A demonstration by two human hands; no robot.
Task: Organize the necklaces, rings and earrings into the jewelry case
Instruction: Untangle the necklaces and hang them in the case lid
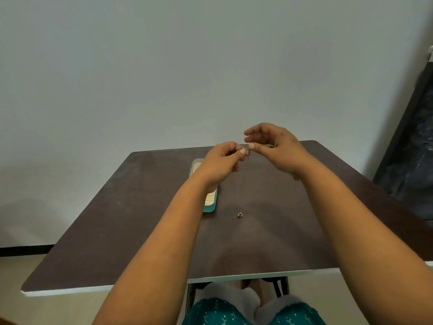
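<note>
An open teal jewelry case [210, 207] with a cream lining lies on the dark brown table [131, 221], partly hidden under my left forearm. My left hand [222, 161] is raised above the case and pinches a small gold piece [248, 150] between thumb and forefinger; a thin chain seems to hang down from it. My right hand [273, 146] meets it from the right, thumb and forefinger at the same piece, the other fingers spread. A small gold ring-like piece [240, 215] lies on the table to the right of the case.
The table stands against a plain pale wall. A dark panel [412, 141] leans at the far right. My knees in teal patterned cloth [234, 313] show under the table's near edge.
</note>
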